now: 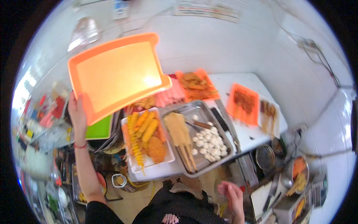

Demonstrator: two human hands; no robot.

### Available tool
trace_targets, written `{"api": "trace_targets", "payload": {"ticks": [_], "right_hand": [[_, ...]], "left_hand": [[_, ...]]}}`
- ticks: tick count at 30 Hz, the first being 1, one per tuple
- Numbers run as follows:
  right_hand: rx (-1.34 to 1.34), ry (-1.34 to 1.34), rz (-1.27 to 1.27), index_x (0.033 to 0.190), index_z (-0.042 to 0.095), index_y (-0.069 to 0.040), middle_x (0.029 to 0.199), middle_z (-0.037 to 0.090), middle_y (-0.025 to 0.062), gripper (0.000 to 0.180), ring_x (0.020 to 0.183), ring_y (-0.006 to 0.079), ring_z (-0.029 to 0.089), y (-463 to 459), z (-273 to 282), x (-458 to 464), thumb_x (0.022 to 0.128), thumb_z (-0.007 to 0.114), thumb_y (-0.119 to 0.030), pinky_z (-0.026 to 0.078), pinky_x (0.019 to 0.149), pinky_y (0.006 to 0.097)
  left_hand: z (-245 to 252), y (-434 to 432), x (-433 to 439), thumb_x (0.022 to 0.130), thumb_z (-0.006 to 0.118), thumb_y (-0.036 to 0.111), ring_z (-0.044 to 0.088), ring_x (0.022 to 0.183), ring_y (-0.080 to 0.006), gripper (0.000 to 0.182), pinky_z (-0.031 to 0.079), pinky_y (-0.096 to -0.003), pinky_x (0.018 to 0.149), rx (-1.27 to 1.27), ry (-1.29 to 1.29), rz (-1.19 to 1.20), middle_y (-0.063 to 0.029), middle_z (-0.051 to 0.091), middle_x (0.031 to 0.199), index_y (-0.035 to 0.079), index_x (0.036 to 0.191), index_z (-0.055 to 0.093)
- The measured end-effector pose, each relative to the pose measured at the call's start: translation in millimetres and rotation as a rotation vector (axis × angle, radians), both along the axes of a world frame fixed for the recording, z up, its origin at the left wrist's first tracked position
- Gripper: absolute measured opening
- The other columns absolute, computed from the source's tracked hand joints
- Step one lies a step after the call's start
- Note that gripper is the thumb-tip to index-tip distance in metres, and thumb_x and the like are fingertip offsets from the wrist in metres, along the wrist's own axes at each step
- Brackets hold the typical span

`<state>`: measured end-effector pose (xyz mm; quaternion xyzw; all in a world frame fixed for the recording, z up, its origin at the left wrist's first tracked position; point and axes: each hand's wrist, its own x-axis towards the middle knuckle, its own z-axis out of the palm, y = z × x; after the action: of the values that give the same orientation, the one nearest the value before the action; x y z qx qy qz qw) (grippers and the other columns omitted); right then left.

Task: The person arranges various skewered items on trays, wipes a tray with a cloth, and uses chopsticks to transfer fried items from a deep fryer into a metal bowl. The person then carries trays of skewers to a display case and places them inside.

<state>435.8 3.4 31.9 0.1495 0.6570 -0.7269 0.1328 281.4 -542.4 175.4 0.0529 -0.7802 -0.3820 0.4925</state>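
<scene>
My left hand [76, 112] grips an orange plastic tray [117, 81] by its lower left corner, lifted and tilted; its inside is bare. My right hand [232, 193] hangs low before my body, a little blurred, fingers apart and nothing in it. In front of me, a white tray [170, 160] on the table carries breaded patties, yellow sticks and a spiral skewer [136, 145]. Beside it, a steel tray [193, 174] has flat tan skewered sheets [176, 127], small white balls [211, 144] and a wooden-handled knife [202, 125].
An orange tray of fried pieces [195, 84] and a smaller orange tray of skewers [243, 103] sit behind on the white table [246, 141]. A green tray [99, 128] lies under my left forearm's side. Bowls and knives [270, 197] stand low at right; cables [321, 53] hang on the wall.
</scene>
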Motion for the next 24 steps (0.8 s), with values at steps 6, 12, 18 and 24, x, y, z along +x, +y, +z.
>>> {"api": "trace_targets", "payload": {"ticks": [6, 12, 18, 24], "right_hand": [[-0.063, 0.446, -0.195, 0.147, 0.024, -0.008, 0.136, 0.048, 0.0159, 0.064, 0.119, 0.0271, 0.053, 40, 11, -33, 0.095, 0.056, -0.028, 0.045, 0.098, 0.0403], [-0.505, 0.193, -0.667, 0.121, 0.051, -0.007, 0.103, 0.062, 0.0038, 0.034, 0.09, 0.0145, 0.063, 69, -6, -8, 0.099, 0.051, -0.033, 0.056, 0.072, 0.03], [-0.6, 0.368, -1.335, 0.109, 0.058, -0.001, 0.097, 0.062, 0.0035, 0.029, 0.086, 0.0101, 0.06, 94, -49, 25, 0.1, 0.051, -0.027, 0.053, 0.071, 0.0279], [-0.034, 0.147, -1.141, 0.12, 0.058, -0.002, 0.104, 0.064, 0.0086, 0.062, 0.094, 0.0183, 0.059, 170, -62, 112, 0.1, 0.03, -0.053, 0.05, 0.082, 0.0337]], "left_hand": [[34, 164, -14, 0.098, 0.048, 0.014, 0.052, 0.101, -0.0083, 0.033, 0.043, -0.0241, 0.088, 0.099, -0.451, -0.561, -0.0056, 0.058, 0.115, -0.002, 0.127, 0.049], [9, 312, -49, 0.097, 0.05, 0.013, 0.051, 0.113, -0.0133, 0.038, 0.041, -0.0292, 0.097, -0.072, -0.921, -1.187, -0.0071, 0.054, 0.126, -0.003, 0.131, 0.045], [-75, 439, -1, 0.095, 0.053, 0.012, 0.051, 0.119, -0.0237, 0.047, 0.043, -0.037, 0.099, 0.985, -1.079, -1.511, -0.012, 0.05, 0.132, 0.001, 0.138, 0.037], [-145, 510, 66, 0.097, 0.046, 0.007, 0.05, 0.12, -0.029, 0.047, 0.047, -0.0414, 0.096, 0.99, -1.265, -1.359, -0.0155, 0.044, 0.136, 0.0, 0.141, 0.031]]}}
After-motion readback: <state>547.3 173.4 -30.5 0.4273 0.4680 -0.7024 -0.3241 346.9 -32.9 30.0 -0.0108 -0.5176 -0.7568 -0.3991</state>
